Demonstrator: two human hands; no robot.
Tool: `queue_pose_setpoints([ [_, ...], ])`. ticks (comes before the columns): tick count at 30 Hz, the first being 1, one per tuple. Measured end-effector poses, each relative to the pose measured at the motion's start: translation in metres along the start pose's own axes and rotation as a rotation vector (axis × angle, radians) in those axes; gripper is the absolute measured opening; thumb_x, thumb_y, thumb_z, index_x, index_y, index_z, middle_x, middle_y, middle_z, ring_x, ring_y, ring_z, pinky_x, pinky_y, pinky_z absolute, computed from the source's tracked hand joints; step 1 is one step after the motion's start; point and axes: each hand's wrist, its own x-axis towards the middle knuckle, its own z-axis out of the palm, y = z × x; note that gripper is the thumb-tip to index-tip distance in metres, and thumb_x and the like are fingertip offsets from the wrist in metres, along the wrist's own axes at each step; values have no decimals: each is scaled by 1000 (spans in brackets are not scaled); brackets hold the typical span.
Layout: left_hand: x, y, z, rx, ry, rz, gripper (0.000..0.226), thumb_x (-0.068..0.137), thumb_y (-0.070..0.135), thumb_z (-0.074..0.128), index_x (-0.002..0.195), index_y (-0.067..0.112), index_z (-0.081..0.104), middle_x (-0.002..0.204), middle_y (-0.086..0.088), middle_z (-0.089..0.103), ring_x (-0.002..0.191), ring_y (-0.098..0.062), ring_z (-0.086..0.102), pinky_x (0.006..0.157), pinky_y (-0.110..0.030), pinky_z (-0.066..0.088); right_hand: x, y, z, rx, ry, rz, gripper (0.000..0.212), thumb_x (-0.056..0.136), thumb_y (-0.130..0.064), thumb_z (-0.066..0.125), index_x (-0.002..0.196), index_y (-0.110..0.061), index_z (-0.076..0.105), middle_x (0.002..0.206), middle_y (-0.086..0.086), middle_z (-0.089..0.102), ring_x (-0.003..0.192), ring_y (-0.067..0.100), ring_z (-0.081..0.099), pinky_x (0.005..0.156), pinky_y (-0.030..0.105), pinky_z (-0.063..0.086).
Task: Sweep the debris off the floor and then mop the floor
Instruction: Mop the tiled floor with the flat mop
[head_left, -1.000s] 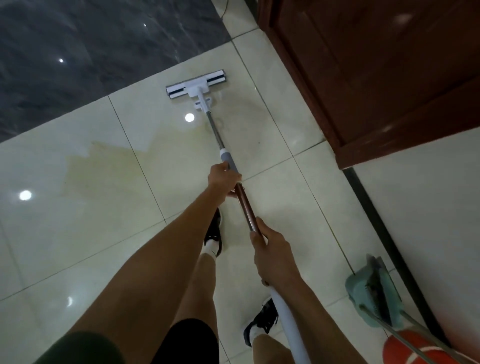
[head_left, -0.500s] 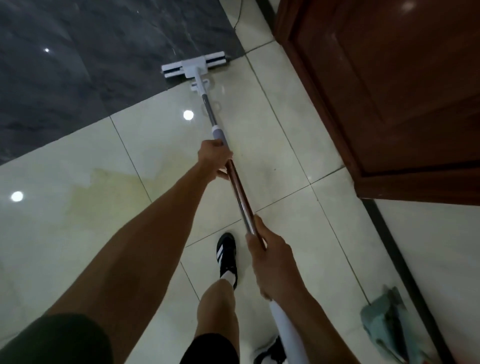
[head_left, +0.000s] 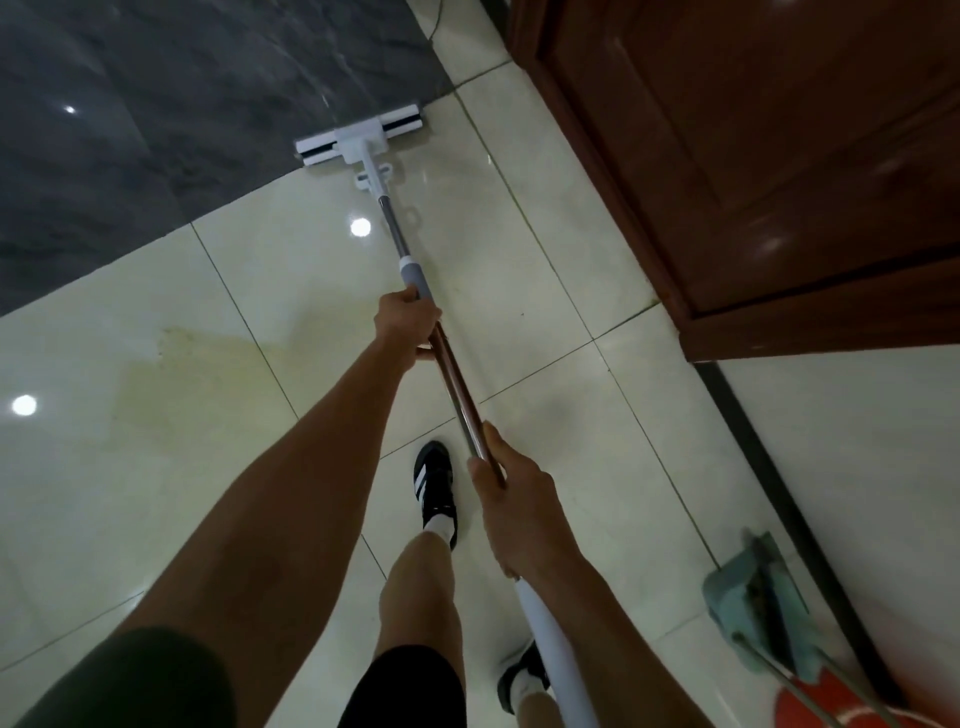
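Sweeping looks finished, judging by the teal dustpan (head_left: 753, 603) parked near right, and mopping is under way: a damp streak marks the cream tiles (head_left: 156, 467) at left, with drier tile remaining. Left hand (head_left: 408, 327) and right hand (head_left: 511, 509) both grip the mop handle (head_left: 457, 395). Compared with a second ago, the flat mop head (head_left: 358, 136) has been pushed farther out to the dark-tile edge.

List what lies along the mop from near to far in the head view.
Right hand gripping the pole → left hand gripping higher up → grey collar → mop head at the dark tile's edge.
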Motion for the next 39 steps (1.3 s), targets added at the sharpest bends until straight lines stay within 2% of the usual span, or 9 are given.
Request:
queue_pose_setpoints([
  [4,-11,-25,8,-11,2,-22,36,89,4,67,123,15,62,102,-17,69,85,-34,73,62,-47,62,-18,25,0,15,1,-4,50,107,-35,42,155,-27,34,144,-2,56,126,12,58,101,19,44],
  [11,-38,-58,18,21,3,-34,29,89,6,69,117,11,65,98,-16,70,79,-32,74,63,-50,62,-53,54,-9,8,-11,-17,50,107,-36,42,155,-26,35,140,0,59,121,15,61,102,25,47],
  [14,-46,-65,20,-5,-22,-35,43,89,5,68,129,20,61,100,-15,70,83,-31,74,67,-50,63,-60,64,-11,14,-12,4,50,106,-40,43,154,-31,36,119,-1,67,93,17,68,79,29,57],
  [16,-47,-68,21,-29,-35,-31,59,90,5,68,142,26,52,104,-14,70,86,-31,74,68,-51,62,-59,68,-11,20,-29,36,51,105,-43,44,154,-32,34,104,0,63,75,13,59,60,24,51],
  [18,-46,-69,24,-41,-34,-42,69,90,6,67,150,28,41,107,-14,69,89,-30,73,70,-51,62,-57,67,-11,13,-41,76,51,104,-44,44,153,-31,33,106,8,66,69,13,56,47,22,48],
  [20,-46,-70,27,-53,-33,-58,72,91,5,65,154,22,34,108,-15,68,91,-31,73,73,-50,62,-53,63,-12,34,-48,137,41,103,-43,46,143,-33,44,96,7,67,54,12,55,39,23,45],
  [24,-44,-72,28,-70,-59,-85,42,91,7,63,133,7,55,96,-15,68,89,-33,73,70,-50,62,-43,59,-9,-7,-60,201,23,102,-40,48,115,-24,56,79,2,64,46,14,57,45,30,53],
  [29,-36,-68,32,-169,-76,-109,23,93,3,58,115,4,58,90,-17,62,69,-29,67,64,-50,62,-26,51,-3,-139,-21,175,32,103,-42,45,126,-22,54,94,2,66,75,19,63,71,39,61],
  [39,-43,-76,45,-372,-146,-181,14,103,19,51,110,8,53,91,-13,62,60,-24,60,60,-36,58,-23,56,-9,-58,9,195,25,101,-44,49,117,-29,59,81,-3,66,66,18,64,67,40,61],
])
